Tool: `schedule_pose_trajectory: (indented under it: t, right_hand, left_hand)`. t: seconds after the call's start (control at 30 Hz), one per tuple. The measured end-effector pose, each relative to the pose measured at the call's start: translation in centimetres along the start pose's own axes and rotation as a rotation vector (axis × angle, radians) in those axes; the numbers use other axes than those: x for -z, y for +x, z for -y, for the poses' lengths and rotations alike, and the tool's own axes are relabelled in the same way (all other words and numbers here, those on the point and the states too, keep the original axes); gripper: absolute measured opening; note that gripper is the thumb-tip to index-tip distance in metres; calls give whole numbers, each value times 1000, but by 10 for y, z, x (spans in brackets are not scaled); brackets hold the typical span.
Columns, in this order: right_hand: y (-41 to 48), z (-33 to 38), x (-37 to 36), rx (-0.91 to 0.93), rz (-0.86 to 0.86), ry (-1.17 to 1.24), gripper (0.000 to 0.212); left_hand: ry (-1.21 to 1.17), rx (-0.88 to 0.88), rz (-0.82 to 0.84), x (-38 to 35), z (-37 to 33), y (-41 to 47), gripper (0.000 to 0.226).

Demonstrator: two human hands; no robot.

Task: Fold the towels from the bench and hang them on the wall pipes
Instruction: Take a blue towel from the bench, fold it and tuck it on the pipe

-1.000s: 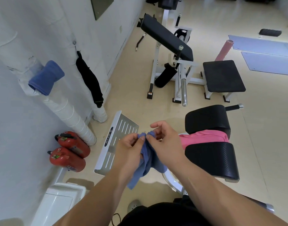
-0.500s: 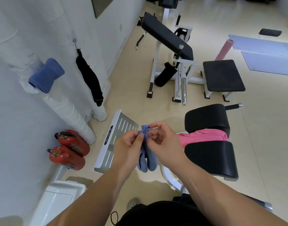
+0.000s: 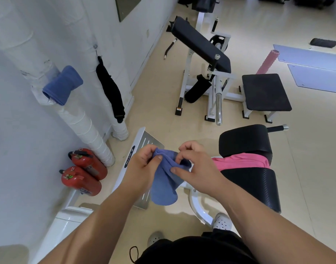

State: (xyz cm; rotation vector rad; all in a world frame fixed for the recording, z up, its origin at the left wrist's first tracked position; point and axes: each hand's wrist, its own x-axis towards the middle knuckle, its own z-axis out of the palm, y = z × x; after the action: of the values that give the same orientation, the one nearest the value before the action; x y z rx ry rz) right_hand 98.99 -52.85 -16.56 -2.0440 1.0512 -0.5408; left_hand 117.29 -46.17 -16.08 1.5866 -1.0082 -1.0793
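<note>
Both of my hands hold a small blue towel (image 3: 164,184) in front of me, folded over and hanging down. My left hand (image 3: 142,168) pinches its top left edge. My right hand (image 3: 196,167) grips its top right part, thumb across the cloth. A pink towel (image 3: 239,161) lies across the black padded bench (image 3: 252,180) to the right. Another folded blue towel (image 3: 63,85) hangs on a white wrapped wall pipe (image 3: 81,122) at the left. A black cloth (image 3: 111,94) hangs by a second pipe (image 3: 120,131).
Two red fire extinguishers (image 3: 84,172) lie on the floor by the wall. A white slotted metal plate (image 3: 136,149) of the machine sits under my hands. A black-and-white gym bench machine (image 3: 211,67) stands farther back, with a pink foam roller (image 3: 267,60) and floor mats (image 3: 311,61) beyond.
The blue towel went from hanging loose and long to a shorter doubled bundle. My hands have spread slightly apart along its top edge.
</note>
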Motion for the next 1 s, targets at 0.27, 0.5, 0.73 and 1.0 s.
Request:
schedule_pose_trajectory:
  t: [0.27,0.5,0.73,1.0]
  right_hand:
    - [-4,-22,9,15,227,-375,25]
    - [13,-1,50,168,154,-311,16]
    - [13,35,74,-37,70,328,18]
    - [16,41,84,-59,57,637,20]
  left_hand:
    - [-49,-44,43,23,-9,0,13]
    - [-14,53,18,39,-6,6,18]
    - [-186,-23,148,42,-36,12,44]
    - [-27,-31,768,39,-91,32,61]
